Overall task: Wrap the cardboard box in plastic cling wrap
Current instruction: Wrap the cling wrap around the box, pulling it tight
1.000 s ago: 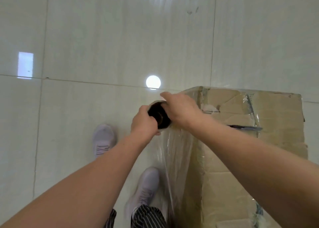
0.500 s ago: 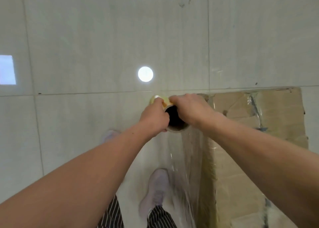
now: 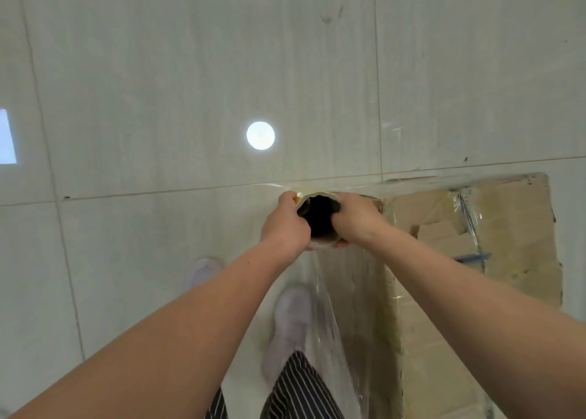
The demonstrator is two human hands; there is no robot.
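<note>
Upright, the wrap roll sits between left hand and right hand.

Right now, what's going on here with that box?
A person stands over a cardboard box on the tiled floor, wrapping it. The left hand and right hand each have a grip round the top end of the upright roll. A film sheet hangs from the roll down along the box's side; the top already shows film.

Indoor space of unclear kind: glossy pale floor tiles, round ceiling-light reflection, taped cardboard box.
</note>
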